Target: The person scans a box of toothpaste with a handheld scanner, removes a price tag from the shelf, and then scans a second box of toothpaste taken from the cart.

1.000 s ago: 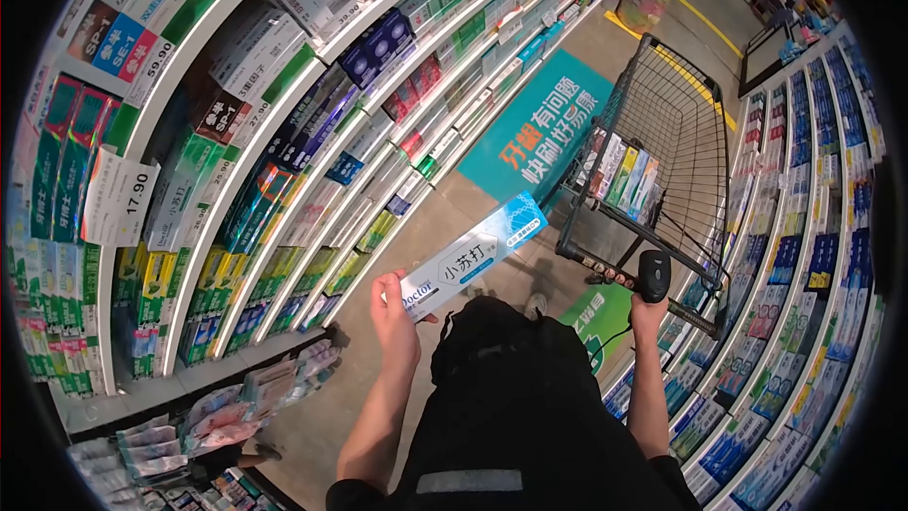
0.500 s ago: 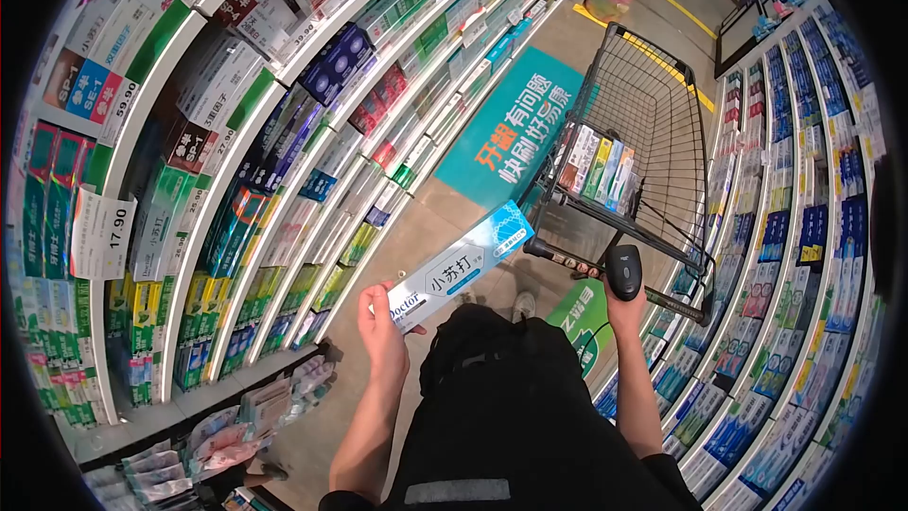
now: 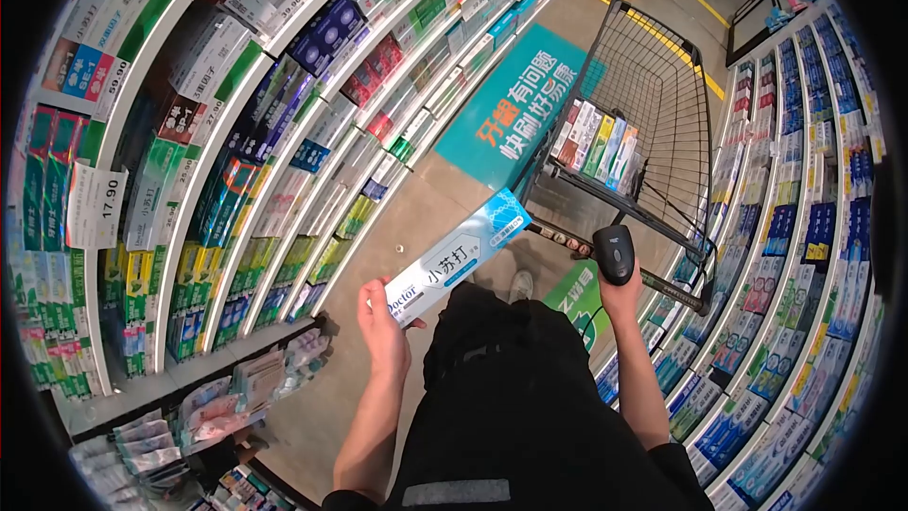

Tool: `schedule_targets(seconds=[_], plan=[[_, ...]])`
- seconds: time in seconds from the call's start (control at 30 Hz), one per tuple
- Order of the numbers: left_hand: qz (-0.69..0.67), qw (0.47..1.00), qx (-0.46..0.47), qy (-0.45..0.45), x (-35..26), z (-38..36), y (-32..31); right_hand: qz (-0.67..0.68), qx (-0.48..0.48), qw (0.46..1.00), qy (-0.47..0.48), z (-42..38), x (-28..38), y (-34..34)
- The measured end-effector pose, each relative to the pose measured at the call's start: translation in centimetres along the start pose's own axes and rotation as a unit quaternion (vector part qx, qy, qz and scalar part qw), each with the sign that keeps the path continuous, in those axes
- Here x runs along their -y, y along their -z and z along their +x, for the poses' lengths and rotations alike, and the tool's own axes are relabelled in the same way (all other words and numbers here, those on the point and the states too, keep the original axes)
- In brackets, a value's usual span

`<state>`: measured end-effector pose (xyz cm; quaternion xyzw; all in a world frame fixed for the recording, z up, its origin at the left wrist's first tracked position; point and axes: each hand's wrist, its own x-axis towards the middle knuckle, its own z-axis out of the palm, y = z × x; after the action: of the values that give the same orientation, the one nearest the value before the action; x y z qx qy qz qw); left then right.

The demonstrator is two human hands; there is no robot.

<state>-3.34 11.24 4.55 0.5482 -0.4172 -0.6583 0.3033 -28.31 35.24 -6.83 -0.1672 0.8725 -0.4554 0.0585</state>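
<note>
My left hand (image 3: 382, 329) grips one end of a long white and blue box (image 3: 452, 260) with Chinese print and the word "Doctor". The box slants up to the right, its far end near the cart's handle. In my right hand (image 3: 620, 301) is a black handheld scanner (image 3: 614, 255), held upright in front of the handle, with a thin cable hanging below it. Behind both hands stands a black wire shopping cart (image 3: 653, 66), with several cartons (image 3: 598, 144) standing side by side in it.
Curved shelves of boxed goods (image 3: 331, 43) with price tags rise on the left, and more stocked shelves (image 3: 771, 255) line the right. Teal (image 3: 506, 109) and green (image 3: 579, 298) signs lie on the floor. Hanging packets (image 3: 227, 407) are at the lower left.
The box in my left hand is slightly lower and its printed face is turned a little more upward. My right hand and the scanner have shifted slightly left and up. The view has shifted slightly.
</note>
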Motion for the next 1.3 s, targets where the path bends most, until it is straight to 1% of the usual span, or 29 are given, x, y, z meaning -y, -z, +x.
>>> schedule_targets(seconds=[0.13, 0.17, 0.27, 0.37, 0.47, 0.57, 0.77, 0.87, 0.97, 1.07, 1.17, 1.3], plan=[[-0.009, 0.999, -0.040, 0.023, 1.3, -1.6, 0.0, -0.010, 0.038, 0.998, 0.039, 0.1, -0.4, 0.8], [-0.013, 0.998, -0.046, 0.028, 1.7, -1.9, 0.1, -0.017, 0.060, 0.996, 0.063, 0.1, -0.6, 1.1], [-0.021, 0.998, -0.056, 0.025, 3.1, -3.2, 0.6, -0.048, 0.083, 0.989, 0.115, 0.2, -0.6, 1.5], [-0.026, 0.996, -0.083, 0.028, 3.8, -5.0, 0.3, 0.029, 0.075, 0.996, 0.039, 0.1, -1.9, 1.3], [-0.032, 0.995, -0.093, 0.028, 4.9, -6.4, -0.1, 0.062, 0.090, 0.994, 0.018, 0.5, -2.3, 1.8], [-0.030, 0.993, -0.115, 0.027, 5.5, -7.7, -0.4, 0.078, 0.129, 0.988, -0.042, 0.9, -2.9, 2.2], [-0.027, 0.991, -0.134, -0.008, 6.1, -9.2, -0.6, 0.083, 0.108, 0.990, 0.020, 1.0, -1.8, 2.8], [-0.028, 0.990, -0.134, -0.016, 6.2, -9.7, -0.7, 0.082, 0.112, 0.990, 0.020, 1.0, -1.7, 3.1], [-0.023, 0.987, -0.156, -0.013, 6.1, -10.2, -1.2, 0.074, 0.111, 0.991, 0.010, 1.1, -1.4, 3.4], [-0.019, 0.989, -0.147, -0.012, 6.2, -10.6, -1.6, 0.069, 0.112, 0.991, 0.021, 1.1, -1.7, 3.5], [-0.022, 0.991, -0.134, -0.014, 6.3, -11.0, -1.9, 0.063, 0.097, 0.991, 0.066, 1.1, -1.5, 3.5], [-0.012, 0.990, -0.137, -0.012, 6.2, -11.3, -2.4, 0.056, 0.095, 0.991, 0.074, 1.1, -1.4, 3.7]])
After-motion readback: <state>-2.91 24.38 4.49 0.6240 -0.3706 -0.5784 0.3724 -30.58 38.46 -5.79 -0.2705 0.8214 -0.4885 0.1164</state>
